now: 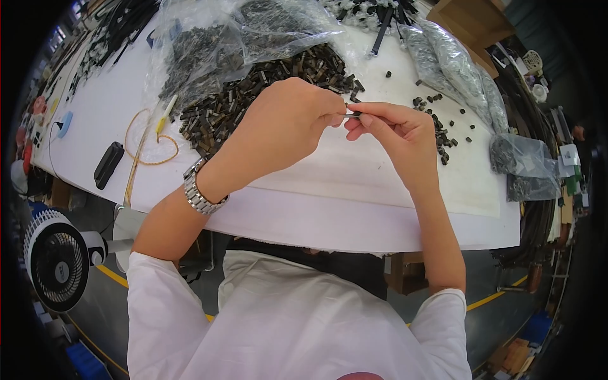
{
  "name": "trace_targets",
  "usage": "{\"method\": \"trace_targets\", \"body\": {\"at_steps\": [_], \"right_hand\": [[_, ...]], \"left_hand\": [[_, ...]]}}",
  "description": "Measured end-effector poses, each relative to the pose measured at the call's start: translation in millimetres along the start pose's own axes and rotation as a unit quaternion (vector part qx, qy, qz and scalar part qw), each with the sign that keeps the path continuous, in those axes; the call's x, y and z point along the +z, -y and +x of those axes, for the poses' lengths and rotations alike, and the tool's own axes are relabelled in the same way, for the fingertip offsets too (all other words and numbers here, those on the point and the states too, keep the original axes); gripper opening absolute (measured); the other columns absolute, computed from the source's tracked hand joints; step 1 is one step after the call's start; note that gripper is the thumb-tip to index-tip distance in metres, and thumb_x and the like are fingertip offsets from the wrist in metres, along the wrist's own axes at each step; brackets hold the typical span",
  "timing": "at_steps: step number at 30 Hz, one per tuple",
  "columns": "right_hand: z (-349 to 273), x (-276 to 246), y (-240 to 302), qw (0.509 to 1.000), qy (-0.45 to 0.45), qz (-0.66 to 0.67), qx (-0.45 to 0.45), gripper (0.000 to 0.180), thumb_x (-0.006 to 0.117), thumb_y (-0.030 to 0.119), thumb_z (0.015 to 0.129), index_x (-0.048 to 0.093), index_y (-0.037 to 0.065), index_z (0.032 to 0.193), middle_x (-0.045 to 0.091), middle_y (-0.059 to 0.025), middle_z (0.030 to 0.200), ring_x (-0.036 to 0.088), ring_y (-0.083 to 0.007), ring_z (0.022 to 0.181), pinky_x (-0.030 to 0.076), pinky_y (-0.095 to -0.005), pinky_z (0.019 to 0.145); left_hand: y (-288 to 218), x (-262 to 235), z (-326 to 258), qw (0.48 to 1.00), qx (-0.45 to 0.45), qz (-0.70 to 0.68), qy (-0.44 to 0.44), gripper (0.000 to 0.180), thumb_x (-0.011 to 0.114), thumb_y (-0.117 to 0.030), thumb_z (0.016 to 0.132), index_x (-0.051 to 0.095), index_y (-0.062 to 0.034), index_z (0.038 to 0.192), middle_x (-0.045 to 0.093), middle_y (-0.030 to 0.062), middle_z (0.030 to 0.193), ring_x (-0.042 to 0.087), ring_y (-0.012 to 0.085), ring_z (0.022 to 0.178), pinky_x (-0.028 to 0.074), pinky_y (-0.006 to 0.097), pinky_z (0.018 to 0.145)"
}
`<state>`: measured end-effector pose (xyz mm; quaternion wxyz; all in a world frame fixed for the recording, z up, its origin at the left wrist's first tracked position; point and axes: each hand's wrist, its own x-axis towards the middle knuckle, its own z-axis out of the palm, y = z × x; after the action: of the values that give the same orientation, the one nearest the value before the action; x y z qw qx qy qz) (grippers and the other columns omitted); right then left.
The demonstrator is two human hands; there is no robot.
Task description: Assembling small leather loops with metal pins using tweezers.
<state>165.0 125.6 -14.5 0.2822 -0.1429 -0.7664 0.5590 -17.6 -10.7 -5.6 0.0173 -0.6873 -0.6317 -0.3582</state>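
Observation:
Above the white table, my two hands meet fingertip to fingertip. My left hand (285,126) wears a metal-banded watch (197,188) at the wrist and is closed in a pinch, its back hiding much of the grip. My right hand (405,136) pinches with thumb and forefinger. Between them is a small, thin dark piece (353,116), too small to make out its kind. Behind my left hand spreads a heap of short dark brown and black pieces (212,114). Smaller dark pieces (441,134) lie scattered beyond my right hand.
Clear plastic bags (209,54) of dark pieces rest at the back, more bags (453,60) at the right. A black case (109,165), yellow pen-like tool (166,114) and orange cord (152,163) lie left on the table (354,218). A white fan (60,266) stands beside it.

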Motion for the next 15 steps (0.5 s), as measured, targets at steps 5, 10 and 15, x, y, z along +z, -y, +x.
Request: {"method": "trace_targets", "body": {"at_steps": [5,10,15], "right_hand": [[8,-26,-8,0.974,0.132,0.165,0.084,0.024,0.064,0.005,0.101,0.075,-0.005,0.121,0.078,-0.0158,0.099,0.078,-0.0218,0.088,0.063,-0.0378,0.091],[4,-17,-29,0.876,0.187,0.428,0.122,0.028,0.063,0.009,0.105,0.069,-0.003,0.129,0.077,-0.0129,0.099,0.076,-0.0205,0.090,0.062,-0.0454,0.098],[5,-16,-22,0.888,0.175,0.417,0.079,0.025,0.065,0.012,0.105,0.069,-0.003,0.125,0.076,-0.0119,0.098,0.075,-0.0197,0.089,0.062,-0.0379,0.091]], "left_hand": [[-6,-17,8,0.949,-0.154,-0.241,0.134,0.015,0.066,-0.008,0.098,0.075,-0.0002,0.089,0.059,0.0015,0.061,0.050,0.0090,0.055,0.040,0.027,0.054],[-4,-23,10,0.888,-0.167,-0.392,0.174,0.019,0.065,-0.013,0.102,0.074,0.0002,0.092,0.060,-0.0009,0.063,0.043,0.0024,0.050,0.030,0.022,0.046],[3,-10,7,0.789,-0.181,-0.558,0.184,0.024,0.063,-0.018,0.105,0.073,0.0003,0.093,0.060,0.0004,0.063,0.040,0.0011,0.048,0.027,0.020,0.044]]}}
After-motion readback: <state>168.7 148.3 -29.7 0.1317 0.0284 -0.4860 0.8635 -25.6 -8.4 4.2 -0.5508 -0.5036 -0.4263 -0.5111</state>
